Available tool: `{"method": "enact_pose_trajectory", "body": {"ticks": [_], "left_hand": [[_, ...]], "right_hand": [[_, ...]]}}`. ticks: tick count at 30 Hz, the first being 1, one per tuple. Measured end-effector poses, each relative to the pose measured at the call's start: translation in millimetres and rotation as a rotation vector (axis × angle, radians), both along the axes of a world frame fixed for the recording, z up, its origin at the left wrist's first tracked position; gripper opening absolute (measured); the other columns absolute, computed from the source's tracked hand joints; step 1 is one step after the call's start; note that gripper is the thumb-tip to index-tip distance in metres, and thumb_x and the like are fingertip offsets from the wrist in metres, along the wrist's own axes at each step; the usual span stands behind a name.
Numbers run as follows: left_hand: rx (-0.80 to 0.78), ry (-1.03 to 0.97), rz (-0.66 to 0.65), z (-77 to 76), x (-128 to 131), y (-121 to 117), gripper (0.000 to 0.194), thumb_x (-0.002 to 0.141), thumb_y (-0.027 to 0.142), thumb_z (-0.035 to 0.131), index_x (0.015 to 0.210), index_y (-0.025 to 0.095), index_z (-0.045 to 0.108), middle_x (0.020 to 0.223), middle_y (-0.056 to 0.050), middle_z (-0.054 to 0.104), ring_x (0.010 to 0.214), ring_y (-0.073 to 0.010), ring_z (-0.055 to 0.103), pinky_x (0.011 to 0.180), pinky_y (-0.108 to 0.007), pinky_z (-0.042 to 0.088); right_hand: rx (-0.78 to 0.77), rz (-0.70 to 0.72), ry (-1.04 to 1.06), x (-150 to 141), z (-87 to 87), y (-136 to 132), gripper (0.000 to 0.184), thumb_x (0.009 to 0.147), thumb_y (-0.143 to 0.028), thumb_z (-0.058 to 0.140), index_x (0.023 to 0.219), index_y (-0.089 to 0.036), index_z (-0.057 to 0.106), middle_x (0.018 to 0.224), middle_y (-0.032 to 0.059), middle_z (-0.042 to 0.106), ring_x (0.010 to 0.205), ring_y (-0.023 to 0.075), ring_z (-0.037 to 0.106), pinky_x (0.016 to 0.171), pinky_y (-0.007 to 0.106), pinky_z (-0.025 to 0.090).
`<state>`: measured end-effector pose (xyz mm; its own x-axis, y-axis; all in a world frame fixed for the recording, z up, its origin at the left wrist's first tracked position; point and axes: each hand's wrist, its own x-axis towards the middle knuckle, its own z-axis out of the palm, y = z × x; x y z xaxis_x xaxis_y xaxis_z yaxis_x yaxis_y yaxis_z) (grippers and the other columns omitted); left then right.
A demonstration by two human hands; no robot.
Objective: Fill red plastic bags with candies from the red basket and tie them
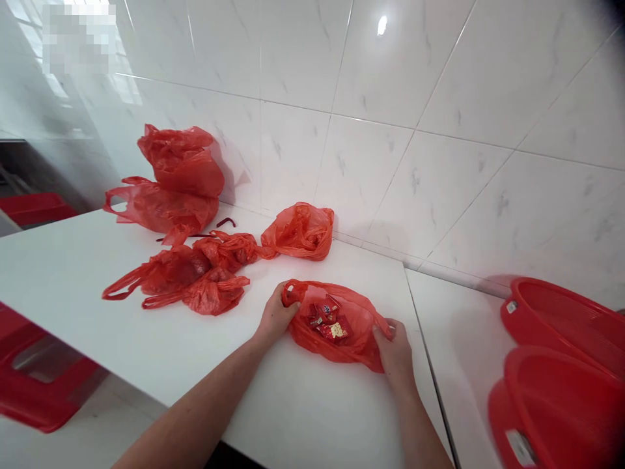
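A red plastic bag [361, 332] rests on the white table with its mouth spread wide. My left hand [280, 311] grips the bag's left edge between thumb and fingers. The opposite edge is pinched in my right hand [394, 345]. Several small red packets [331, 320] with printed labels lie inside the bag; their contents cannot be made out. Part of the fingers of both hands is hidden behind the plastic.
Tied red bags [195, 277] lie to the left, with fuller bags [180, 182] stacked behind them. Another red bag [300, 231] sits against the tiled wall. Red plastic baskets [547, 391] stand at the right. A red stool [39, 371] is below the table's left edge.
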<state>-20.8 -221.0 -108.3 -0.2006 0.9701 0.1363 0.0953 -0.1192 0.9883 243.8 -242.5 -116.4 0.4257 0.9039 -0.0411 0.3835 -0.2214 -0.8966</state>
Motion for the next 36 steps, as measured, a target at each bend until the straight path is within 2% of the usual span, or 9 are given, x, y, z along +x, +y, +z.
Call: {"method": "enact_pose_trajectory", "body": {"ticks": [7, 10, 15, 20, 24, 27, 30, 33, 36], "left_hand": [[0.04, 0.047, 0.077, 6.5, 0, 0, 0.025, 0.073, 0.027, 0.058, 0.098, 0.023, 0.057, 0.084, 0.001, 0.063, 0.076, -0.0169, 0.057, 0.069, -0.029, 0.045], [0.098, 0.175, 0.123, 20.9, -2, 0, 0.012, 0.076, 0.03, 0.056, 0.085, 0.023, 0.057, 0.077, 0.002, 0.06, 0.068, -0.0146, 0.052, 0.063, -0.026, 0.041], [0.231, 0.232, 0.125, 65.3, -6, 7, 0.014, 0.074, 0.031, 0.059, 0.067, 0.02, 0.057, 0.067, 0.001, 0.055, 0.063, -0.0131, 0.049, 0.059, -0.025, 0.039], [0.191, -0.227, -0.116, 119.0, -7, 7, 0.019, 0.072, 0.033, 0.065, 0.077, 0.017, 0.056, 0.062, 0.003, 0.055, 0.052, -0.0093, 0.05, 0.051, -0.022, 0.041], [0.222, -0.348, -0.298, 141.6, -14, -9, 0.023, 0.073, 0.03, 0.068, 0.088, 0.018, 0.057, 0.075, 0.0, 0.06, 0.062, -0.0097, 0.057, 0.059, -0.023, 0.047], [0.231, -0.254, -0.385, 136.1, -28, -23, 0.045, 0.071, 0.031, 0.071, 0.111, 0.023, 0.052, 0.112, -0.007, 0.057, 0.092, -0.018, 0.059, 0.074, -0.031, 0.051], [0.209, -0.096, -0.376, 110.5, -46, -31, 0.071, 0.069, 0.036, 0.073, 0.13, 0.028, 0.037, 0.136, -0.011, 0.041, 0.116, -0.0259, 0.048, 0.087, -0.038, 0.047], [0.1, 0.069, -0.393, 73.4, -53, -30, 0.08, 0.068, 0.04, 0.073, 0.136, 0.028, 0.032, 0.142, -0.013, 0.034, 0.129, -0.0299, 0.035, 0.096, -0.044, 0.04], [-0.015, 0.165, -0.476, 41.5, -36, -22, 0.098, 0.061, 0.04, 0.078, 0.142, 0.026, 0.024, 0.148, -0.015, 0.025, 0.132, -0.0326, 0.031, 0.103, -0.048, 0.032]], "right_hand": [[-0.036, 0.066, 0.11, 15, 25.7, -7, 0.049, 0.063, -0.047, 0.068, 0.101, -0.021, 0.053, 0.094, 0.0055, 0.064, 0.076, 0.0207, 0.062, 0.061, 0.03, 0.049], [-0.155, 0.194, 0.096, 28, 45.6, -14, 0.033, 0.067, -0.046, 0.066, 0.084, -0.019, 0.058, 0.074, 0.0026, 0.064, 0.062, 0.0179, 0.059, 0.054, 0.029, 0.046], [-0.005, 0.267, 0.244, 40, 84.0, -14, 0.029, 0.069, -0.045, 0.067, 0.076, -0.018, 0.059, 0.056, -0.0017, 0.055, 0.048, 0.0125, 0.048, 0.043, 0.023, 0.034], [0.254, 0.121, 0.545, 47, 122.8, -10, 0.029, 0.06, -0.032, 0.076, 0.084, -0.021, 0.064, 0.074, 0.0013, 0.062, 0.064, 0.0148, 0.056, 0.055, 0.026, 0.045], [0.366, 0.183, 0.637, 57, 128.5, -14, 0.03, 0.071, -0.043, 0.068, 0.094, -0.023, 0.067, 0.089, 0.0046, 0.063, 0.075, 0.0167, 0.059, 0.061, 0.028, 0.048], [0.45, 0.158, 0.661, 72, 105.1, -19, 0.048, 0.076, -0.066, 0.051, 0.101, -0.028, 0.065, 0.105, 0.0073, 0.061, 0.088, 0.0206, 0.059, 0.062, 0.03, 0.05], [0.519, 0.193, 0.666, 87, 68.0, -25, 0.068, 0.062, -0.08, 0.05, 0.112, -0.035, 0.059, 0.127, 0.0044, 0.052, 0.113, 0.0253, 0.051, 0.079, 0.036, 0.051], [0.443, 0.332, 0.629, 89, 37.8, -29, 0.081, 0.055, -0.076, 0.062, 0.127, -0.041, 0.045, 0.142, 0.0017, 0.039, 0.129, 0.0283, 0.036, 0.098, 0.046, 0.04], [0.301, 0.46, 0.546, 74, 27.5, -27, 0.082, 0.059, -0.061, 0.072, 0.131, -0.041, 0.04, 0.141, 0.0035, 0.04, 0.13, 0.0279, 0.035, 0.101, 0.047, 0.036]]}}
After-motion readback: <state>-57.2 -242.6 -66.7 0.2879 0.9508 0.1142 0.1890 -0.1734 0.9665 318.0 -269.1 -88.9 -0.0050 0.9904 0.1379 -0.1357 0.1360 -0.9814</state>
